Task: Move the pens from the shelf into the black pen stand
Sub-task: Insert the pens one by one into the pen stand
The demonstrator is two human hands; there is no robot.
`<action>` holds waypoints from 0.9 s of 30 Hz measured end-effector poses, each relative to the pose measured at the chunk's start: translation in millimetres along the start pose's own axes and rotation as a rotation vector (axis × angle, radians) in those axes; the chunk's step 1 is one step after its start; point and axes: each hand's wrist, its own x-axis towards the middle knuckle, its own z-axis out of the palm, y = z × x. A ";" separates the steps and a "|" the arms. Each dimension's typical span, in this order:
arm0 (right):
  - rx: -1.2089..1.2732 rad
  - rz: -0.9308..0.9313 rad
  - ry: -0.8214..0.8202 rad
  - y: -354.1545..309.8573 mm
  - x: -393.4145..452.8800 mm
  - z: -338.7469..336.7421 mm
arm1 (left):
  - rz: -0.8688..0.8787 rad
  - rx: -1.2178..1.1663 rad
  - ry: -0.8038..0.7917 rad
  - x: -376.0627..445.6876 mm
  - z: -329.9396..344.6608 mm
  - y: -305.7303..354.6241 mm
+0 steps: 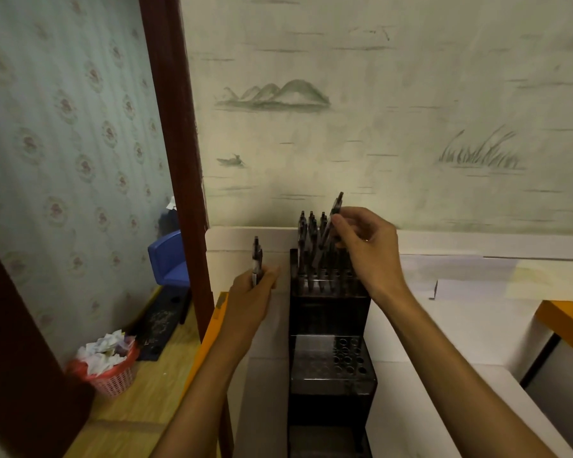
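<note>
We are holding two pens at the black stand [329, 312].
Our right hand [366, 249] is pinching a tilted pen [334, 214] above the top tier; our left hand [250, 294] is gripping an upright pen [256, 259].

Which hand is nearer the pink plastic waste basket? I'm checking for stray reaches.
Left. The left hand, gripping a pen, is above-right of the pink plastic waste basket; the right hand is farther right, past the black pen stand.

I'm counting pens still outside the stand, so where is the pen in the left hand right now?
In the head view it stands upright in the left hand, pen just left of the black pen stand, against the white board.
</note>
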 end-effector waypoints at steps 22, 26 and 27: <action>-0.398 -0.100 -0.132 15.7 -12.4 5.8 | 0.132 -0.111 -0.102 -9.2 1.1 11.5; -0.452 -0.088 -0.185 21.3 -17.8 6.0 | 0.114 -0.133 -0.089 -10.7 1.7 10.9; -0.461 -0.087 -0.186 21.7 -18.4 6.0 | 0.111 -0.144 -0.092 -11.5 2.0 11.6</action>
